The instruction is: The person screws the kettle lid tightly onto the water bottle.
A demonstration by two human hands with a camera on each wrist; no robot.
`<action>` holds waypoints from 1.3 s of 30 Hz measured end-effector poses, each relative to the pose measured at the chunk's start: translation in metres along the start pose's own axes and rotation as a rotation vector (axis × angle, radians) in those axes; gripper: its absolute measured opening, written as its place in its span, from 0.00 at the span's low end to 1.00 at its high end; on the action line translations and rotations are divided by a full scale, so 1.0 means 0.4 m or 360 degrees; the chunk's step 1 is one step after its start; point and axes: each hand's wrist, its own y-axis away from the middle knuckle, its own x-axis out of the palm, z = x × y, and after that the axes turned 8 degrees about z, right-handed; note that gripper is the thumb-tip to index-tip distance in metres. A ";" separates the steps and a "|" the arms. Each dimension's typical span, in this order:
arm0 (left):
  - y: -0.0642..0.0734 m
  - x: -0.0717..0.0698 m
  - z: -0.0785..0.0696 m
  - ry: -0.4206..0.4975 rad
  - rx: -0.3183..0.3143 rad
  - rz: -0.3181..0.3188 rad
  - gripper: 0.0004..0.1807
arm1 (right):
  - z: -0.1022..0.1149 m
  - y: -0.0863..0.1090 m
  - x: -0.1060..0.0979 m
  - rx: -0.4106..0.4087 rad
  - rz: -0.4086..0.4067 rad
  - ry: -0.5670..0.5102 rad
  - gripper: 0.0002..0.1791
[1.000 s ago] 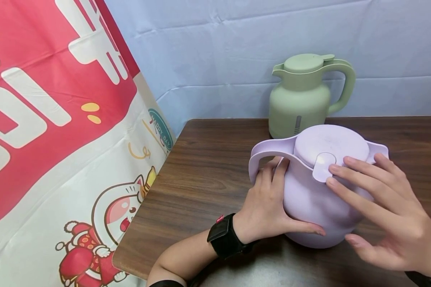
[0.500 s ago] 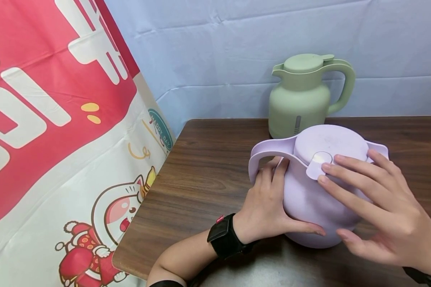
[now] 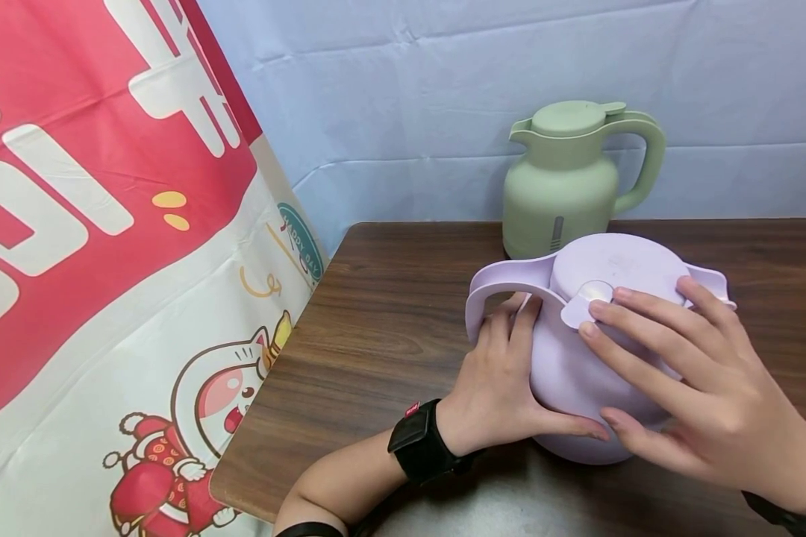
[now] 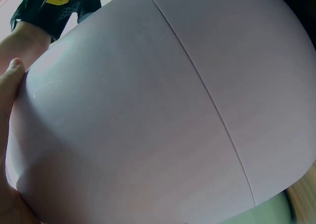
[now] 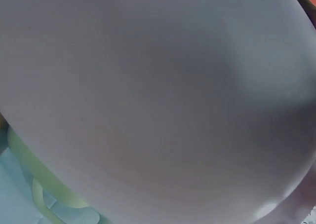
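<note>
A lilac thermal jug (image 3: 578,388) stands upright on the table, its handle (image 3: 497,277) to the left and its spout (image 3: 712,283) to the right. My left hand (image 3: 497,380) holds the body below the handle, fingers round the left side and thumb across the front. On top sits the round lid (image 3: 625,261), whose small tab (image 3: 580,309) points toward me. My right hand (image 3: 705,380) has its fingers spread and nearly straight, with the fingertips at the tab and lid edge. In the left wrist view the jug's body (image 4: 123,110) fills most of the picture.
A sage-green thermal jug (image 3: 560,186) stands behind the lilac one, its handle to the right. The brown wooden table (image 3: 376,313) ends at the left beside a printed cloth (image 3: 74,224). A pale blue cloth (image 3: 389,112) hangs along the back.
My right hand has moved left, and the lid's tab has turned left with its fingertips. The left hand and the jug's body have stayed put.
</note>
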 end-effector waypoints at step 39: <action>0.006 0.002 -0.001 -0.0123 0.0061 -0.0063 0.68 | 0.050 -0.078 0.023 0.0108 0.0218 0.0598 0.25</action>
